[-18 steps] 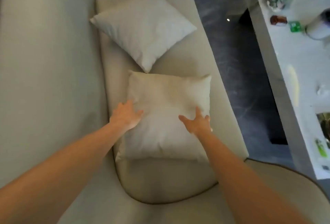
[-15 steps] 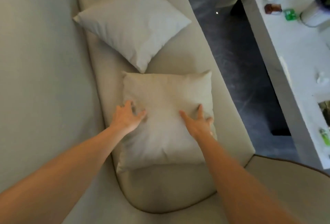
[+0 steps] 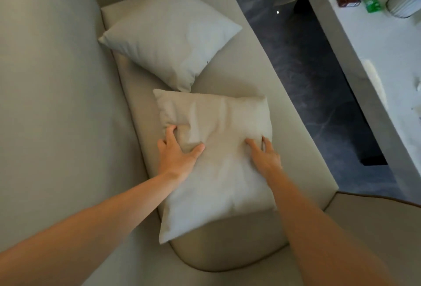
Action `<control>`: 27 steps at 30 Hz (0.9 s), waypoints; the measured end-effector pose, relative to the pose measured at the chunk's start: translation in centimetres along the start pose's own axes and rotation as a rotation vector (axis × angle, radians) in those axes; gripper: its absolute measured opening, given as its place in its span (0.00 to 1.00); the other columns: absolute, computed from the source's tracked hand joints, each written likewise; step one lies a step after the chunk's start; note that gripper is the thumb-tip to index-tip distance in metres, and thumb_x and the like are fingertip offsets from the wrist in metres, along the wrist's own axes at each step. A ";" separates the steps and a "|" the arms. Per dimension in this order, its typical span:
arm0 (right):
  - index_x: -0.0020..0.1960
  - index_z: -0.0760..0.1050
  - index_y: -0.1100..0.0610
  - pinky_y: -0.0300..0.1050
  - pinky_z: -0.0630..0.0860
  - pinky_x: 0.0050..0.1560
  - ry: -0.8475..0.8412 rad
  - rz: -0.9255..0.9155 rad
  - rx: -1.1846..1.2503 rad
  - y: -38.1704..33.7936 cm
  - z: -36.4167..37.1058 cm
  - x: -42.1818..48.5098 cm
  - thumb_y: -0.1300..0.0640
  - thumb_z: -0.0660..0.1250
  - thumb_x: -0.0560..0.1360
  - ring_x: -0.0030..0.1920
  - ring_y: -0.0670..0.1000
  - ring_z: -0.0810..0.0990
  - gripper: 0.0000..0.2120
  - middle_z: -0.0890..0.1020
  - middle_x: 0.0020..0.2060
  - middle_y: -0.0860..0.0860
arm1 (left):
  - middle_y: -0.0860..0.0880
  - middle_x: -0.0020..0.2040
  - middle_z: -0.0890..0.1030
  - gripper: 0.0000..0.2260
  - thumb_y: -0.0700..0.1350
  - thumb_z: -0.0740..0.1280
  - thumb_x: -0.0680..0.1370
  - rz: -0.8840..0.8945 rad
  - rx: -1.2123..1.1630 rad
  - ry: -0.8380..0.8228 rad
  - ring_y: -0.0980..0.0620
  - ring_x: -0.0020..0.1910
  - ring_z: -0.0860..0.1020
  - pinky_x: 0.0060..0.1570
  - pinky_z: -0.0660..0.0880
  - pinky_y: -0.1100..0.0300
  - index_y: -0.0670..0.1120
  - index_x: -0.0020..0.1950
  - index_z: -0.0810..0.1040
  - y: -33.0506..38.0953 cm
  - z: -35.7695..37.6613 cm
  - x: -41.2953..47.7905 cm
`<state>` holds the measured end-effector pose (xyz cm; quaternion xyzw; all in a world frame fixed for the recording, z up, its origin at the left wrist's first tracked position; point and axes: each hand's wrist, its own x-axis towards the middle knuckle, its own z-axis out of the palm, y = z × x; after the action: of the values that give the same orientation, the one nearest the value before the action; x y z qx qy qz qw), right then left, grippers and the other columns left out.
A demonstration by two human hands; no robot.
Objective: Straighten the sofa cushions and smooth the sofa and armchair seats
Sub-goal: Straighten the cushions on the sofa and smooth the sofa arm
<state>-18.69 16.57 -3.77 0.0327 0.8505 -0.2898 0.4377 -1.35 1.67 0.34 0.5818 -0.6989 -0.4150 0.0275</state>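
A beige near cushion (image 3: 218, 171) lies flat on the pale sofa seat (image 3: 257, 73). My left hand (image 3: 176, 152) digs its fingers into the cushion's left part and bunches the fabric into a fold between thumb and fingers. My right hand (image 3: 265, 155) presses on the cushion near its right edge, fingers curled into the fabric. A second, lighter far cushion (image 3: 168, 35) rests tilted like a diamond further along the seat, its lower corner touching the near cushion's top edge.
The sofa backrest (image 3: 57, 103) fills the left side. A rounded armrest (image 3: 227, 249) lies below the near cushion. Dark marble floor (image 3: 319, 94) runs right of the seat. A white table (image 3: 391, 62) at the right carries a brown jar (image 3: 348, 0), a green packet (image 3: 371, 5) and a white cylinder (image 3: 404, 0).
Both hands have pushed slightly further up the near cushion and dug in; the left hand now bunches a fold of fabric. The view has shifted a little.
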 end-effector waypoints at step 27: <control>0.75 0.59 0.49 0.61 0.79 0.55 -0.278 -0.148 0.110 -20.2 12.0 -3.9 0.44 0.62 0.77 0.59 0.61 0.77 0.29 0.74 0.63 0.55 | 0.42 0.63 0.70 0.21 0.58 0.61 0.77 0.227 0.779 0.081 0.39 0.63 0.68 0.60 0.71 0.46 0.47 0.63 0.71 8.1 -17.2 14.9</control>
<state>-13.86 -5.67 3.21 -0.0467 0.7647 -0.3690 0.5262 -3.55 -20.37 9.90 0.4837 -0.8620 -0.0903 -0.1220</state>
